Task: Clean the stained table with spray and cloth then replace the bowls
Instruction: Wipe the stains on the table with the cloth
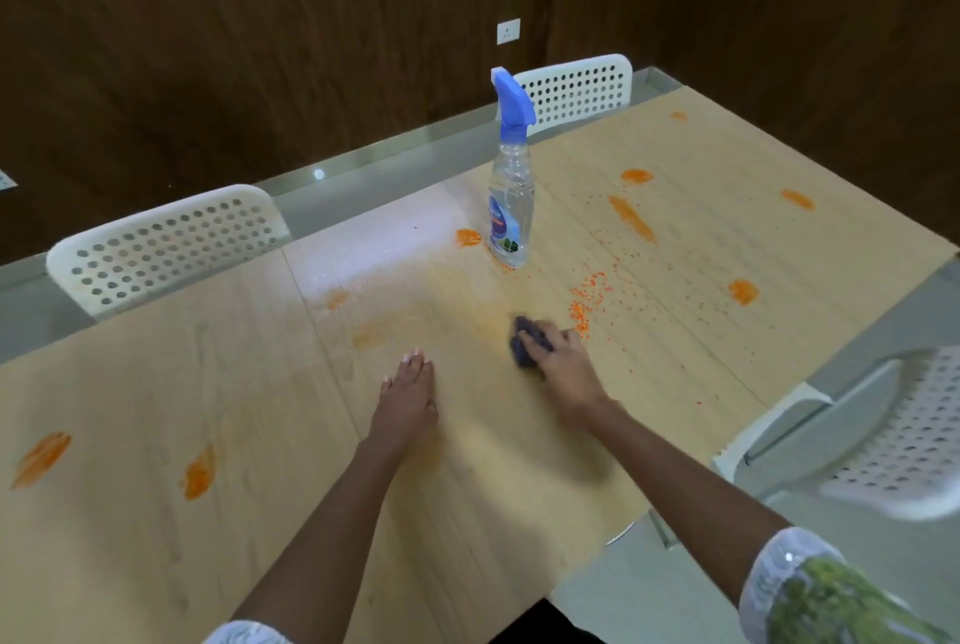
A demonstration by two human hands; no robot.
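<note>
Right hand (558, 357) grips dark cloth (525, 343) against the table (208, 383); left hand (408, 396) rests flat, fingers extended.

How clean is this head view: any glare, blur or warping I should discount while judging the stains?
Head view: a pale glare patch washes out the wooden table left of the clear spray bottle with blue trigger; the right hand and its dark cloth are slightly smeared; the white perforated chair at right is blurred; wide-angle bending curves the table edges.
</note>
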